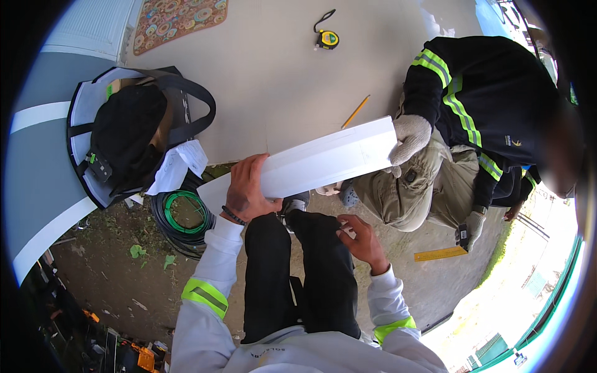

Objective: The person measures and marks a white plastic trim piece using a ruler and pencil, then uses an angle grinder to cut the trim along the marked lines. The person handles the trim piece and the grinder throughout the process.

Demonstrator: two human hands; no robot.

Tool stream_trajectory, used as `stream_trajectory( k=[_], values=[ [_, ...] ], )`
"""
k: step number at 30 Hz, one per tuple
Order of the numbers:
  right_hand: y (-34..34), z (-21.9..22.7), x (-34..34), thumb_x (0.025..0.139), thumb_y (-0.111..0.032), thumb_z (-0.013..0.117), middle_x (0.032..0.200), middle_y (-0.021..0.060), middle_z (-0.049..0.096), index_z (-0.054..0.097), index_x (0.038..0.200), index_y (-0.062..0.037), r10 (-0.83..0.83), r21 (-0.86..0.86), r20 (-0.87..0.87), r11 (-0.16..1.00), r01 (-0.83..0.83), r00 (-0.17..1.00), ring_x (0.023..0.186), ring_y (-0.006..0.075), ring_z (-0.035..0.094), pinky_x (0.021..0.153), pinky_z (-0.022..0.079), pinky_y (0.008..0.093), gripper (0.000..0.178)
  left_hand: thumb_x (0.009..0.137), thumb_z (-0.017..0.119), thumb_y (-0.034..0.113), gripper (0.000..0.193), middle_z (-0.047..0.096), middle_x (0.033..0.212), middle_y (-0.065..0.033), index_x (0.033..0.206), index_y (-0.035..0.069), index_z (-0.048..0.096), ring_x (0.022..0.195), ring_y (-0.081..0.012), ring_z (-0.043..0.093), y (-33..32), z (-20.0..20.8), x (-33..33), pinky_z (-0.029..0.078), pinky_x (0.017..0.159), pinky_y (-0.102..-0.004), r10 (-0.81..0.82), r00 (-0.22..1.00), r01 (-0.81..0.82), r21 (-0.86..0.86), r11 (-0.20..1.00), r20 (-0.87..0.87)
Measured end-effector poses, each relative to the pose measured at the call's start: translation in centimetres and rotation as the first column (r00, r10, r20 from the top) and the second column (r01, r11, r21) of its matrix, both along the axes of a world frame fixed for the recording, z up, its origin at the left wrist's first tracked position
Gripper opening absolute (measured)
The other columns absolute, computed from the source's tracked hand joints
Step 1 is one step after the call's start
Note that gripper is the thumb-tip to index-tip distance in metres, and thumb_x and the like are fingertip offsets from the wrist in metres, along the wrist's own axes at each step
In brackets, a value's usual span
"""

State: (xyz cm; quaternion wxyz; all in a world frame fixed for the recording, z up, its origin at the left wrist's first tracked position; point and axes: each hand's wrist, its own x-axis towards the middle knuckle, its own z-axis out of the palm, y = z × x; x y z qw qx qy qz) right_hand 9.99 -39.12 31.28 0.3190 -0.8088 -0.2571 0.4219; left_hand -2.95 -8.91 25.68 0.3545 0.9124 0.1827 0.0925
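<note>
My left hand (246,189) is closed around the near end of a long white plastic trunking piece (329,154), which slants up to the right. Its far end meets the gloved hand (410,140) of a co-worker crouching at the right. Over my right knee, my right hand (364,242) is half curled, thumb and forefinger apart, with nothing I can make out in it. The co-worker's other gloved hand (476,230) holds a tape measure (462,235) with its yellow blade (440,253) drawn out.
A pencil (356,112) and a yellow-black tape measure (327,40) lie on the pale floor. To the left stands a tool bag (127,130) with papers (178,166) beside it. Coiled black and green cable (181,214) rests on the dirt. A patterned mat (180,22) lies farther off.
</note>
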Motion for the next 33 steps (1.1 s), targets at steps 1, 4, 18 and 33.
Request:
stream_trajectory(
  k=[1,4,18,33],
  values=[
    [-0.5,2.4,-0.7,0.086,-0.006,0.072,0.115,0.0123,0.07,0.062,0.124,-0.0037,0.022,-0.015,-0.01,1.0,-0.022,1.0,0.094,0.0238,0.072,0.075,0.055,0.0341,0.039,0.055,0.087,0.024,0.099,0.055,0.128,-0.0191,0.141,0.005,0.042,0.116,-0.0401,0.054,-0.7,2.0,-0.7,0.041,0.103,-0.0512,0.005,1.0,-0.005,-0.004,1.0,-0.012],
    [-2.1,9.5,-2.5,0.085,-0.008,0.073,0.112,0.0173,0.069,0.063,0.121,-0.0027,0.069,0.003,-0.018,0.998,-0.069,0.997,0.091,0.0309,0.071,0.076,0.055,0.0391,0.038,0.055,0.086,0.024,0.101,0.053,0.13,-0.0187,0.142,0.006,0.04,0.118,-0.0404,0.052,-3.2,8.0,-3.3,0.04,0.103,-0.0523,0.033,0.997,-0.034,-0.017,0.999,-0.07],
    [-10.4,20.6,-10.3,0.087,-0.008,0.071,0.109,0.0166,0.073,0.063,0.119,-0.0014,0.332,-0.022,0.075,0.943,-0.332,0.94,0.086,0.0252,0.074,0.074,0.058,0.0351,0.033,0.055,0.084,0.036,0.107,0.049,0.132,-0.0187,0.143,0.002,0.035,0.118,-0.0375,0.051,-18.3,26.1,-17.5,0.037,0.102,-0.0518,0.188,0.964,-0.195,-0.023,0.98,-0.19],
    [-15.7,24.7,-31.4,0.105,-0.025,0.051,0.133,0.0144,0.062,0.053,0.134,0.0017,-0.089,0.253,-0.884,0.733,0.632,0.458,0.119,0.0265,0.062,0.105,0.047,0.0432,0.04,0.053,0.087,0.043,0.104,0.054,0.12,-0.0198,0.134,-0.002,0.04,0.116,-0.041,0.056,-34.7,36.2,-26.1,0.046,0.099,-0.0538,0.37,0.876,-0.342,0.14,0.929,-0.31]
  ],
)
